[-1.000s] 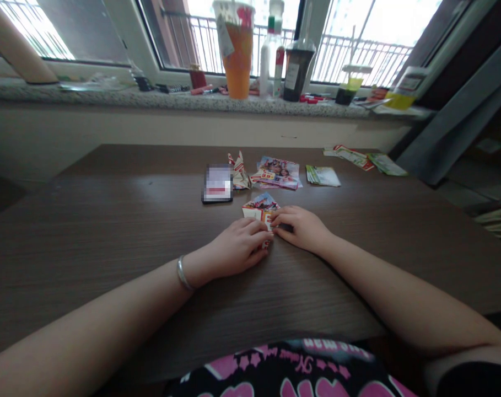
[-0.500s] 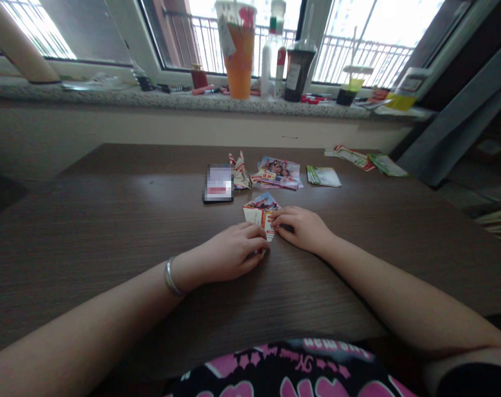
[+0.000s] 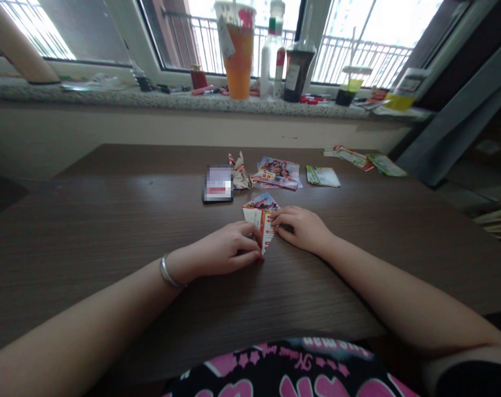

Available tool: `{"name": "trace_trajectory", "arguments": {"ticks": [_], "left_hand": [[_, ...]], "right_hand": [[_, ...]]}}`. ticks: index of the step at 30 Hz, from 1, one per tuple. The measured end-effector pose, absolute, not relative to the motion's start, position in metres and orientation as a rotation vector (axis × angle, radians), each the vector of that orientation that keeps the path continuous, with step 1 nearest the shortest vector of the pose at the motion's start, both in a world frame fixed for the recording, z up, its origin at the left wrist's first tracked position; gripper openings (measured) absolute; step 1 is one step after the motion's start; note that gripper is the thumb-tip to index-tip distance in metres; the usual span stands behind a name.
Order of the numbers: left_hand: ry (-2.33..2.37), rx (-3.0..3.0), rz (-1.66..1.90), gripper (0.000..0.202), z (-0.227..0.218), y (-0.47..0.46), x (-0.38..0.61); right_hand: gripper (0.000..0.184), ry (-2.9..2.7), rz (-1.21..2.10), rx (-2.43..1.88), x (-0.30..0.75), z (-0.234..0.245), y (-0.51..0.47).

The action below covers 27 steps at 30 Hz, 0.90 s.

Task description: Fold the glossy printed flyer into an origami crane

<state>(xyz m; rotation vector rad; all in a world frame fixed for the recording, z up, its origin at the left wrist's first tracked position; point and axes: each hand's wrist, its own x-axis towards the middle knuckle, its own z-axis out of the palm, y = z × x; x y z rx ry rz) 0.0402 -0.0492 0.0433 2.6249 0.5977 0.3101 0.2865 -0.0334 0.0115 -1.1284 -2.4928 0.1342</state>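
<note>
A folded paper flyer [image 3: 263, 214] lies on the table in front of me, kite-shaped, with a printed picture on its top triangle and white, red and orange flaps below. My left hand [image 3: 233, 248], with a silver bangle at the wrist, grips its lower left side, thumb and fingertips by the bottom point. On the other side, my right hand [image 3: 302, 227] pinches the right edge, fingers bent and closed together. The fingers of both hands cover parts of the paper's edges.
Beyond the paper are a phone-like device [image 3: 217, 184], a folded paper figure [image 3: 241, 172], a pile of flyers [image 3: 279, 172] and a stack of cards [image 3: 323, 176]. More leaflets [image 3: 357, 159] lie at the back right. Cups and bottles, including an orange drink [image 3: 237, 60], line the windowsill [image 3: 171, 100].
My left hand has slid a little left and toward me, down to the paper's bottom point, uncovering more of the lower flap. My right hand stays where it was.
</note>
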Motion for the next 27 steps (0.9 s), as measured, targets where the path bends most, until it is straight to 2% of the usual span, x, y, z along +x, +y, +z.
{"name": "trace_trajectory", "arguments": {"ticks": [6, 10, 12, 15, 20, 27], "left_hand": [[0.616, 2.628, 0.421, 0.024, 0.033, -0.046, 0.039], [0.900, 2.738, 0.463, 0.046, 0.023, -0.047, 0.042], [1.062, 2.770, 0.350, 0.065, 0.020, -0.047, 0.045], [1.156, 2.790, 0.193, 0.077, 0.018, -0.048, 0.048], [1.186, 2.799, 0.125, 0.083, 0.018, -0.047, 0.050], [1.186, 2.801, 0.097, 0.086, 0.017, -0.047, 0.049]], "right_hand": [[0.015, -2.491, 0.185, -1.136, 0.285, 0.014, -0.035], [0.019, -2.510, 0.204, -1.091, 0.282, 0.018, -0.036], [0.018, -2.507, 0.221, -1.070, 0.281, 0.019, -0.036], [0.013, -2.475, 0.293, -1.028, 0.279, 0.019, -0.037], [0.011, -2.448, 0.385, -0.932, 0.280, 0.014, -0.040], [0.013, -2.412, 0.223, -1.165, 0.287, 0.011, -0.035]]}}
